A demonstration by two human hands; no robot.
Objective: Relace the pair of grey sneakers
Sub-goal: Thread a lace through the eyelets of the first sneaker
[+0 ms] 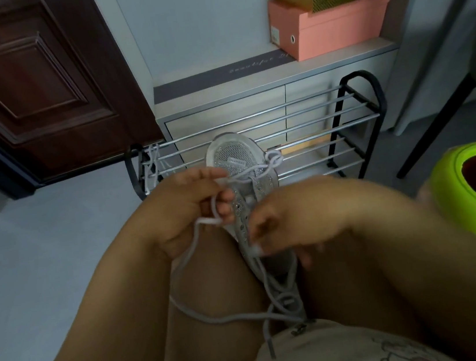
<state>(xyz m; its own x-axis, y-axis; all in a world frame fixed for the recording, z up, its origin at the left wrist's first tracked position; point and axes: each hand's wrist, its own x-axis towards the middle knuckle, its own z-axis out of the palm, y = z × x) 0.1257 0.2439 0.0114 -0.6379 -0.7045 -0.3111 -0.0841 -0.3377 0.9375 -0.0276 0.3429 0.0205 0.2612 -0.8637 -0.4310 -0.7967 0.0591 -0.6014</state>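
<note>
Two hands worked at the middle of the view, over bare knees. A grey sneaker [244,179] lay between them, its heel toward twelve o'clock and its toe toward six, resting in the gap between the knees. The left hand [187,208], at about nine o'clock of the shoe, had its fingers curled round a strand of the grey lace [186,259], pinching it near the upper eyelets. The right hand [290,219], at about three o'clock of the shoe, pinched the lace tip at the lower eyelets with fingers bent; the exact eyelet could not be told through the blur. Slack lace looped down toward six o'clock over the left thigh and a pale printed garment [314,358].

Beyond the shoe, toward twelve o'clock, stood a black-framed shoe rack [353,122] with metal bars. A second white lace [150,170] hung over the rack's left end, at about ten o'clock of the sneaker. Pink boxes [331,25] were stacked on a grey cabinet at one o'clock, a dark wooden door [30,80] stood at ten o'clock, and a lime-green bin [459,190] sat at three o'clock.
</note>
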